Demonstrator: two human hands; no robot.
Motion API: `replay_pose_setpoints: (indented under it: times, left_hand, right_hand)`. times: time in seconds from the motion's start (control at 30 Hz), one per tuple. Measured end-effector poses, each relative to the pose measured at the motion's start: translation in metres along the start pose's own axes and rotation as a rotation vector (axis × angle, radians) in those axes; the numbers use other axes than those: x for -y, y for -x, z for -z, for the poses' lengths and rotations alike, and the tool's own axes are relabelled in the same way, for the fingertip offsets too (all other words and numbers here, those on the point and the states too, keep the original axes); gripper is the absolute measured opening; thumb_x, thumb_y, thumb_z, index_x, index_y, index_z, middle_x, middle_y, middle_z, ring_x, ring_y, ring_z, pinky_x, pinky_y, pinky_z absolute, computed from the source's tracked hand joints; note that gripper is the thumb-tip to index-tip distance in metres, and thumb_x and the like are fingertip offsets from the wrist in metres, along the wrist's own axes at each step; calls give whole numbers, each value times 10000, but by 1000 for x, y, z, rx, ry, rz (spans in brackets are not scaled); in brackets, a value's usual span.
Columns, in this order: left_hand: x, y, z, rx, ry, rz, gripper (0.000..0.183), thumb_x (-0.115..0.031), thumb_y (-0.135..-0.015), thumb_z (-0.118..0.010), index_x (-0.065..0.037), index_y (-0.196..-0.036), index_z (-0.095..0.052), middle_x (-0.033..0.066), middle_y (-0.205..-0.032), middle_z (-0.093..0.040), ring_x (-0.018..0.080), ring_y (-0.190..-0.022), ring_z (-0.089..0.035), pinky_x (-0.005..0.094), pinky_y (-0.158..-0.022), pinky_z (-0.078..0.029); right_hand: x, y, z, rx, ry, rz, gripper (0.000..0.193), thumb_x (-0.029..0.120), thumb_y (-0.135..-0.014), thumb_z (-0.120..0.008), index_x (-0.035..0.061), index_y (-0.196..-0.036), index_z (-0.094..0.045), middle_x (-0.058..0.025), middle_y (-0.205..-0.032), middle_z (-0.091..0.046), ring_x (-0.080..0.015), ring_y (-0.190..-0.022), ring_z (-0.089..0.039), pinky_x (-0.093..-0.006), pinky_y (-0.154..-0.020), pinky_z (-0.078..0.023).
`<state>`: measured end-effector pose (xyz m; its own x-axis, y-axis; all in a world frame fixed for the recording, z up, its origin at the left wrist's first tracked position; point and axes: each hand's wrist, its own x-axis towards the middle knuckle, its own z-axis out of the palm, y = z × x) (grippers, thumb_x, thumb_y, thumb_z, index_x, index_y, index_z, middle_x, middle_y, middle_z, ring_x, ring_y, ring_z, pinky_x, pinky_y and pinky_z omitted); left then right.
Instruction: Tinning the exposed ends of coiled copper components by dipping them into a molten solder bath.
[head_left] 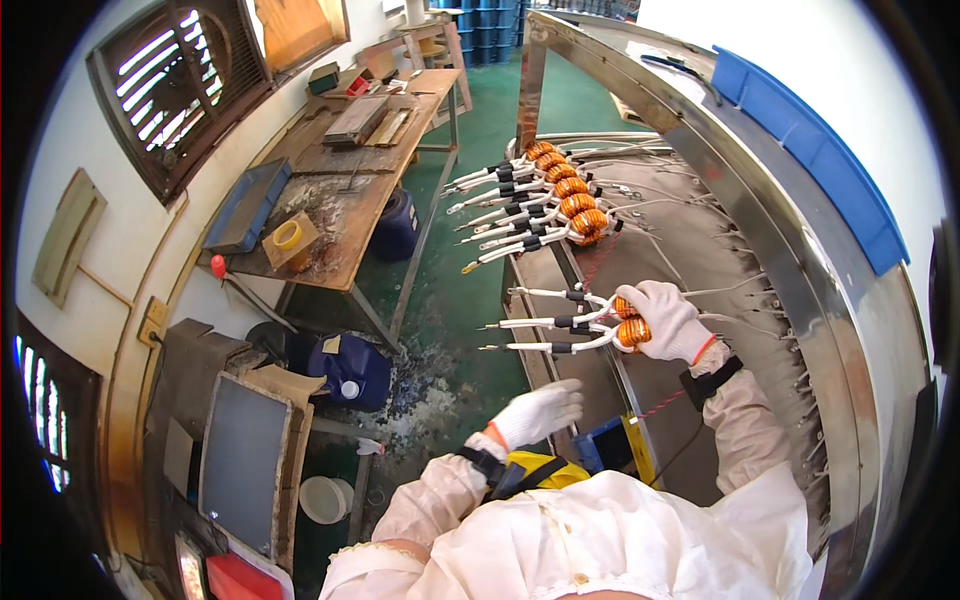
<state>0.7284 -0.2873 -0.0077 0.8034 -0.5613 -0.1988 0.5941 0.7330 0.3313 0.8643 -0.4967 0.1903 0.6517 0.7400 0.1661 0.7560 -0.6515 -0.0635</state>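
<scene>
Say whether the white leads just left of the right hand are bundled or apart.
Apart: the white, black-sleeved leads run left from the orange wire coils at the white-gloved right hand, gaps between them.

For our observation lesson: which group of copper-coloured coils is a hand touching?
The smaller group, nearer the person, under the right hand; the larger, farther group is untouched.

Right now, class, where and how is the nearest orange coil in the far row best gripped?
Probably around its rounded orange body, coming from the near side: its white leads stretch left, and the next coil crowds its far side.
</scene>
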Motion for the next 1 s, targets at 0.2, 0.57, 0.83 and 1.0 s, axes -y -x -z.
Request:
replay_pose_setpoints:
  times: [0.2, 0.57, 0.83, 1.0]
  left_hand:
    - [-30, 68, 4, -349, 79, -296, 476, -203, -961, -548, -5, -1378, -431, 206, -1371, -462, 332, -1246, -469, 456, -1118, -340]
    - [-16, 127, 38, -464, 335, -606, 337, -147, -949, -540, 6, -1249, -542, 166, -1091, -631, 289, -999, -607, 438, -965, -489]
    - [-4, 127, 37, -643, 322, -582, 371, -165, -958, -532, -2, -1290, -506, 168, -1141, -594, 299, -1029, -586, 430, -947, -504]
    - [17, 147, 81, -775, 413, -688, 348, -182, -957, -539, -14, -1262, -529, 160, -1173, -570, 304, -1016, -576, 432, -918, -519]
  right_hand:
    - [-41, -18, -25, 88, -41, 33, 568, 263, -653, -766, 160, -1163, -539, -121, -1000, -566, -346, -919, -579, -441, -787, -477]
    - [-93, -75, -58, -95, -184, 231, 719, 219, -630, -827, 114, -1269, -514, -148, -1115, -554, -351, -1025, -565, -426, -881, -473]
    - [-89, -77, -83, -255, 87, 72, 841, 177, -588, -821, 145, -1344, -456, -112, -1302, -483, -316, -1199, -476, -421, -1023, -381]
    - [-87, -65, -90, -216, 12, -214, 872, 214, -639, -793, 134, -1406, -385, -130, -1370, -419, -333, -1260, -418, -438, -1078, -333]
